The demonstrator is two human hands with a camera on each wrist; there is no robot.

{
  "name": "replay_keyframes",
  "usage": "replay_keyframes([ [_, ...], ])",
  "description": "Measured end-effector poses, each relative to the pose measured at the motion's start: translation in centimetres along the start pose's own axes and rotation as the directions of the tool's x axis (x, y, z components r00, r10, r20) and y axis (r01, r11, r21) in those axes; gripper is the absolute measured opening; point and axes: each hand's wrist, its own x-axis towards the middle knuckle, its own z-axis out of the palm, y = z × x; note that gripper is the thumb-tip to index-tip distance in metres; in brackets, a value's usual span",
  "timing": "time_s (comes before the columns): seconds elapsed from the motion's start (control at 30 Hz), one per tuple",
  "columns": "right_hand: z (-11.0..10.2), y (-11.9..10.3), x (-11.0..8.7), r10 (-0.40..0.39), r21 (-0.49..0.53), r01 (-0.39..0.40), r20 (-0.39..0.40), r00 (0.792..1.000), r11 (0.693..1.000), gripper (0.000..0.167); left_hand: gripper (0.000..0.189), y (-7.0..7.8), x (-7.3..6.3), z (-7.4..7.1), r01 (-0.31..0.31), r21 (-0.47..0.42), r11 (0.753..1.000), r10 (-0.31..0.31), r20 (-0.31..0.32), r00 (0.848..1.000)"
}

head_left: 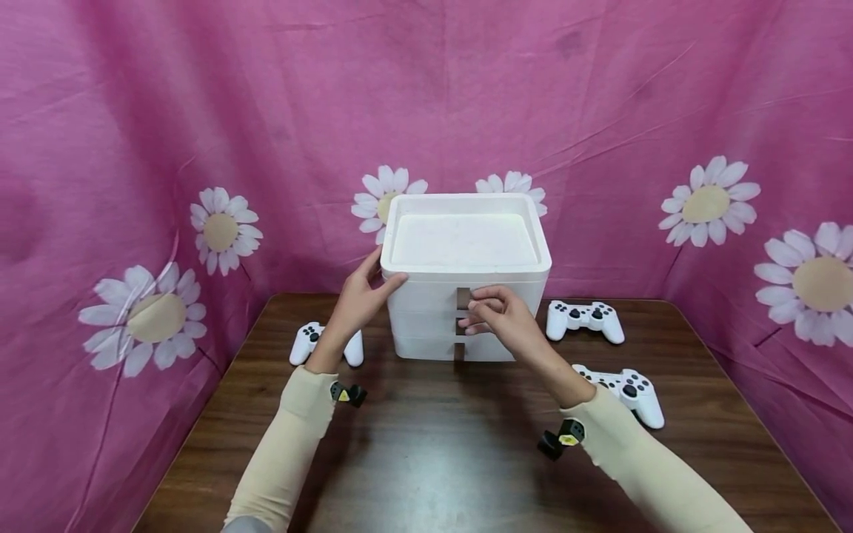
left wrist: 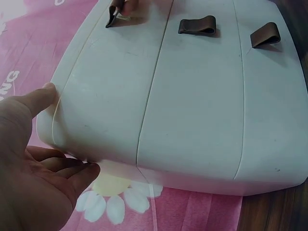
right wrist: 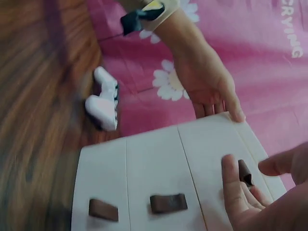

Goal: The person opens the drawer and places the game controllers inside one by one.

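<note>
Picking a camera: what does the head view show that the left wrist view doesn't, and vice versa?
Only the head view: three controllers, sleeves, wrist cameras and the white unit's recessed top.
Only the left wrist view: white letters on the cloth.
Both: the unit's front with brown tabs, the left hand touching it, fingers of the right hand, and the table.

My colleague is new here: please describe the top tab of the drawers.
On the wooden table stands a white drawer unit. On its front, the top tab is brown, the highest of three alike and nearest the right hand.
</note>
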Motion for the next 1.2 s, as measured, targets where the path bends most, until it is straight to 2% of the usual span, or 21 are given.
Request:
replay_keyframes([
  [0.13, 0.2, -0.2, 0.1, 0.036, 0.061, -0.035, -0.015, 0.999, 0.998, 0.041, 0.08, 0.1, 0.1, 0.0, 0.009, 0.009, 1.0, -0.009, 0.004, 1.0],
  [0.37, 0.8, 0.1, 1.1, 0.107, 0.042, -0.109, 0.046, 0.993, 0.993, 0.042, 0.081, 0.1, 0.3, -0.1, 0.002, 0.0, 1.0, -0.002, 0.012, 1.0],
  [0.57, 1.0, 0.3, 1.4, 0.124, 0.059, -0.124, 0.001, 0.992, 0.991, 0.037, 0.08, 0.2, 0.3, -0.2, -0.007, -0.003, 1.0, 0.007, 0.023, 1.0],
  [0.73, 1.1, 0.1, 1.0, 0.11, 0.054, -0.109, -0.011, 0.994, 0.993, 0.032, 0.079, 0.3, 0.4, -0.3, -0.004, 0.001, 1.0, 0.004, 0.025, 1.0],
  [1.0, 1.1, 0.0, -0.6, 0.101, 0.002, -0.101, 0.015, 0.995, 0.995, 0.031, 0.08, 0.5, 0.5, -0.6, 0.028, 0.009, 1.0, -0.028, 0.025, 0.999],
  [1.2, 1.1, 0.0, -2.0, 0.089, 0.0, -0.089, 0.031, 0.996, 0.996, 0.03, 0.078, 0.7, 0.7, -0.9, 0.035, -0.014, 0.999, -0.034, 0.044, 0.998],
])
